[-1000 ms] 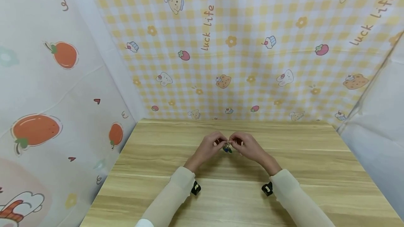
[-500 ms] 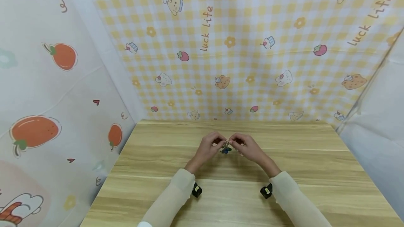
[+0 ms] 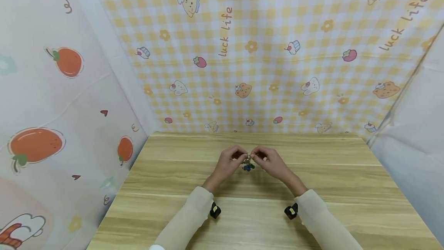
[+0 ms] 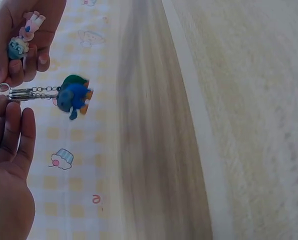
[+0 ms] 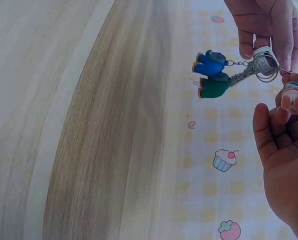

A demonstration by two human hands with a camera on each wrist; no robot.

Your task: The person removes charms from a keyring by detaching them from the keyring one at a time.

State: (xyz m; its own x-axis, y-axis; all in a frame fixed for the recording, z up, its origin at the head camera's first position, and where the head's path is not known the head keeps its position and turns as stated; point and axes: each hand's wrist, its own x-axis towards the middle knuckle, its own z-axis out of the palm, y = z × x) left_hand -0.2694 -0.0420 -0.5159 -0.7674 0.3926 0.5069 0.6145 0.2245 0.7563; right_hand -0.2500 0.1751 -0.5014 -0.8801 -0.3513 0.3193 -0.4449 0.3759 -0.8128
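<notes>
Both hands meet over the table in the head view. Thumb and fingers of my left hand (image 3: 228, 162) pinch a metal key ring (image 5: 267, 71). My right hand (image 3: 272, 162) pinches the ring's other side, fingertips almost touching the left's. From the ring, short chains carry a blue elephant figurine (image 5: 210, 63) and a green figurine (image 5: 214, 86), both dangling below the hands. A small pink-and-teal figurine (image 4: 24, 37) lies against the right hand's curled fingers; how it is attached is hidden. The fingertips partly cover the ring.
A wooden table (image 3: 249, 219) lies under the forearms. Behind it hangs a yellow checked cloth (image 3: 263, 68), with a white printed cloth (image 3: 86, 99) on the left. Black wrist cameras (image 3: 215, 210) sit under both cuffs.
The dangling figurines have swung and turned slightly, showing more below the fingers. Both hands stay together with almost the same grip; the head view has shifted a little.
</notes>
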